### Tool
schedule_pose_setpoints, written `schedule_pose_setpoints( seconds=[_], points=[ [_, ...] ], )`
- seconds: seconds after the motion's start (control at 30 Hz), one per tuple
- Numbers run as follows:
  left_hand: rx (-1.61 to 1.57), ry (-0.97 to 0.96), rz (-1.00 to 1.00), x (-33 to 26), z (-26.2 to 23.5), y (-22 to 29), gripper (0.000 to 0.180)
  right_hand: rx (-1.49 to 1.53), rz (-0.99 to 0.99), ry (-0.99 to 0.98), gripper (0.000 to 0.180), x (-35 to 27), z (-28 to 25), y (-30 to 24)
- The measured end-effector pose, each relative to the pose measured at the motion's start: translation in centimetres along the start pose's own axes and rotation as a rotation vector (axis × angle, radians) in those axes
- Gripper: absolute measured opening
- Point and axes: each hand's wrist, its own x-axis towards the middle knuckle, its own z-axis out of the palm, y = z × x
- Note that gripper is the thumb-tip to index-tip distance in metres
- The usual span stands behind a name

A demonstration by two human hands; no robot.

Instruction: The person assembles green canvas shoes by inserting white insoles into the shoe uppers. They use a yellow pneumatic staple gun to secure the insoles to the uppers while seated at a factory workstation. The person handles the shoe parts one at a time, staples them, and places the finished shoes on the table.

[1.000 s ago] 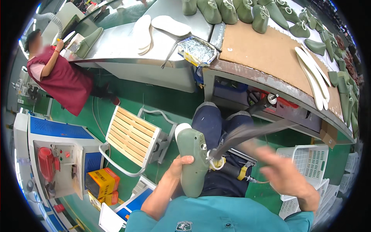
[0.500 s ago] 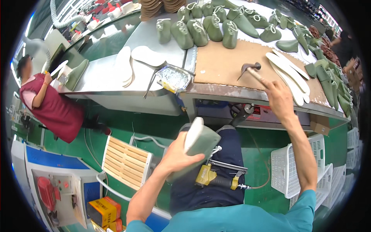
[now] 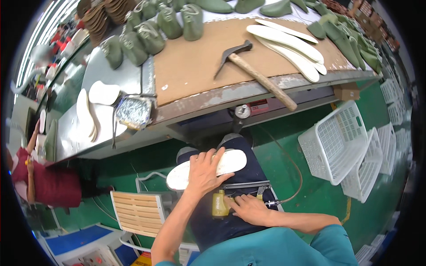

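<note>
My left hand [image 3: 205, 172] grips a white insole [image 3: 233, 161] above my lap, fingers spread across its face and thumb by the near edge. Whatever lies under the insole is hidden in this view. Across my thighs rests a yellow-and-black air staple gun [image 3: 219, 205], its long magazine facing away from me. Around its dark handle my right hand [image 3: 250, 209] is closed, covering most of the grip. On the bench, a hammer [image 3: 255, 74] with a wooden handle lies alone, the handle end jutting past the front edge.
White insoles [image 3: 288, 48] and green shoe lasts [image 3: 168, 22] cover parts of the bench [image 3: 191, 66]. A clear-wrapped tray [image 3: 134, 111] sits at its front edge. White baskets [image 3: 333, 142] stand right; a slatted seat [image 3: 137, 213] and a co-worker [image 3: 49, 181] are left. An air hose [image 3: 296, 195] trails rightward.
My right hand has let go of the hammer on the bench and come down to the staple gun. My left hand has turned the green last so its white insole faces up. The view has shifted right.
</note>
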Motion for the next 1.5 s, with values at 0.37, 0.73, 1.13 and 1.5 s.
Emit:
schedule_pose_setpoints(
  seconds=[0.37, 0.73, 1.13, 1.5],
  points=[
    [-0.017, -0.111, -0.056, -0.1, -0.7, -1.1, 0.080, 0.976, 0.497, 0.208, 0.094, -4.8, -8.4, 1.5],
    [-0.011, 0.010, -0.072, 0.1, 0.3, -0.4, 0.072, 0.935, 0.551, 0.348, 0.096, -6.1, -7.2, 3.2],
    [-0.052, -0.002, -0.082, -0.1, 0.4, -0.6, 0.072, 0.933, 0.441, 0.336, 0.097, -4.7, -6.2, 4.1],
    [-0.080, 0.026, -0.075, -0.1, 0.2, -0.8, 0.069, 0.830, 0.320, 0.246, 0.093, -0.5, -7.6, 3.7]
  ],
)
